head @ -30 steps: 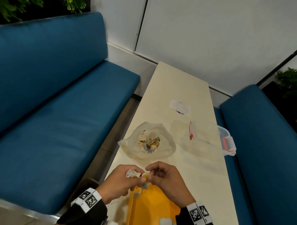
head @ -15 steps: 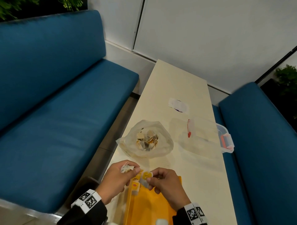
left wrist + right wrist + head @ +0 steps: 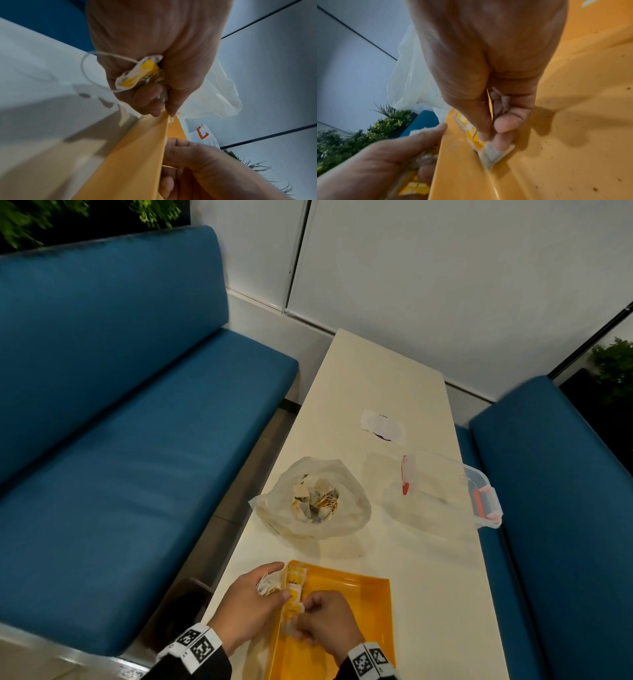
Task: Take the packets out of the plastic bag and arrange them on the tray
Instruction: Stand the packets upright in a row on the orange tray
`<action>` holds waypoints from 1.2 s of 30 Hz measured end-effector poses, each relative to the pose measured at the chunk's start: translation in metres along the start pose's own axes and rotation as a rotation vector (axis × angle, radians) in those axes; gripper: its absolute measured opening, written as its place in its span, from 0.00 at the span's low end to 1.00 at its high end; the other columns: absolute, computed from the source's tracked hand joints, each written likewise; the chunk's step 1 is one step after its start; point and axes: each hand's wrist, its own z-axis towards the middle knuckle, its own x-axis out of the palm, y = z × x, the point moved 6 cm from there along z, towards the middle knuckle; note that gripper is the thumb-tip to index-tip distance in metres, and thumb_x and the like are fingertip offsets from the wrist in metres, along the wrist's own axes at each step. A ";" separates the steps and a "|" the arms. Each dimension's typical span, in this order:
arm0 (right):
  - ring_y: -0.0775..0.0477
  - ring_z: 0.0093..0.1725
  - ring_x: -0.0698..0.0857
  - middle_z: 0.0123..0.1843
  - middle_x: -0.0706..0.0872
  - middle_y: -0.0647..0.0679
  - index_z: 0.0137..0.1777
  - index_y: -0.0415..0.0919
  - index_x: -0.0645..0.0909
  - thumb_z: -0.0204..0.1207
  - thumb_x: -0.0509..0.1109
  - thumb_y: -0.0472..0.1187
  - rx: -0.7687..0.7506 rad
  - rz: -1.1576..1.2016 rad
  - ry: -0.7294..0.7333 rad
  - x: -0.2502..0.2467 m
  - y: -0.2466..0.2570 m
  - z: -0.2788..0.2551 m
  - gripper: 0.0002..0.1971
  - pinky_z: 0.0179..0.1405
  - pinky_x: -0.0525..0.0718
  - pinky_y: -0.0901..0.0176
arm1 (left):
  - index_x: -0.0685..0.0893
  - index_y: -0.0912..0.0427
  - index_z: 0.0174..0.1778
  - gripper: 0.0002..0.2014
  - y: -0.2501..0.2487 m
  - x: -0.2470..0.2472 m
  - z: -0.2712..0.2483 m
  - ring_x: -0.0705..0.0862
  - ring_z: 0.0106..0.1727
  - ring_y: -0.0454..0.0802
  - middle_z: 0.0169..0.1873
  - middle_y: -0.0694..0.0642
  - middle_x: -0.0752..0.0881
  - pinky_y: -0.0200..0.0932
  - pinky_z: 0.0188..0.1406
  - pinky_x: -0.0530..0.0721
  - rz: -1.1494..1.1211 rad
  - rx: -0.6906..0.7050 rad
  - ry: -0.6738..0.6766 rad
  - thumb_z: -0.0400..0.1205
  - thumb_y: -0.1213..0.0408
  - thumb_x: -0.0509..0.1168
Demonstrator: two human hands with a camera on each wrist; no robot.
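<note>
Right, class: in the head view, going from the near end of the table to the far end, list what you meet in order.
yellow tray with both hands at its left rim → plastic bag of packets → clear lidded box, roughly level with the bag → white paper slip → bare far end of the table.

A café-style seating booth: two blue cushioned benches (image 3: 137, 440) flank a long cream table (image 3: 376, 392), beyond the hands.

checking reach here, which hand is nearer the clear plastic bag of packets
Left. The left hand sits at the tray's left rim, just below the plastic bag. The right hand is lower, over the tray, placing a packet.
</note>
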 end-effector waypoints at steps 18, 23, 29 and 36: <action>0.35 0.36 0.91 0.33 0.90 0.39 0.30 0.47 0.73 0.50 0.69 0.37 -0.003 -0.038 -0.253 0.008 -0.004 0.021 0.09 0.29 0.87 0.45 | 0.85 0.44 0.68 0.18 0.012 0.005 0.004 0.80 0.28 0.39 0.29 0.42 0.83 0.34 0.30 0.81 -0.045 -0.019 0.014 0.82 0.63 0.74; 0.42 0.31 0.88 0.34 0.90 0.41 0.32 0.45 0.75 0.50 0.73 0.36 0.000 -0.057 -0.231 0.004 0.000 0.015 0.11 0.33 0.89 0.49 | 0.91 0.45 0.55 0.07 0.012 -0.004 0.002 0.81 0.30 0.49 0.32 0.54 0.87 0.40 0.23 0.73 -0.247 -0.141 0.030 0.82 0.55 0.74; 0.58 0.40 0.85 0.40 0.87 0.53 0.41 0.50 0.81 0.73 0.76 0.38 -0.311 -0.151 -0.316 -0.016 0.048 -0.024 0.08 0.37 0.80 0.73 | 0.84 0.64 0.63 0.18 -0.003 -0.008 0.000 0.81 0.31 0.53 0.36 0.60 0.81 0.42 0.23 0.78 -0.857 -0.293 0.139 0.87 0.52 0.66; 0.54 0.42 0.83 0.48 0.84 0.59 0.48 0.53 0.87 0.71 0.77 0.36 -0.599 -0.206 -0.132 0.008 0.090 -0.051 0.11 0.40 0.80 0.74 | 0.86 0.64 0.62 0.22 -0.009 -0.009 0.012 0.90 0.39 0.61 0.44 0.67 0.90 0.54 0.46 0.85 -0.912 -0.282 0.129 0.88 0.48 0.63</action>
